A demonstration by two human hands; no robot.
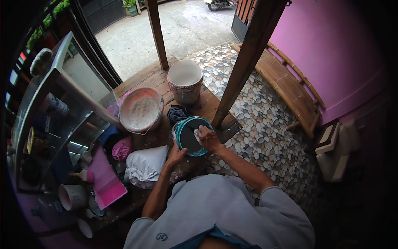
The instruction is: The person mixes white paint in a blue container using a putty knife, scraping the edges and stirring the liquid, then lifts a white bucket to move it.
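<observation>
A teal bucket (178, 133) stands on the wooden table in front of me, with a smooth dark grey surface (189, 135) inside its rim. My left hand (177, 154) grips the bucket's near left side, thumb over the rim. Over the bucket's right half, my right hand (209, 139) is closed around something small and whitish, mostly hidden by the fingers. Just behind the bucket lies a dark crumpled cloth (179, 113). To the left is a pinkish bucket (124, 112) holding pale powder (143, 111). A white plastic sack (146, 165) rests by my left forearm.
A white paint-smeared bucket (185, 93) stands farther back. At left are a pink paint tray (105, 178), a pink bag (121, 148), a white cup (72, 196) and a glass-sided case (62, 89). A wooden post (244, 62) rises at right, before a bamboo bench (286, 81).
</observation>
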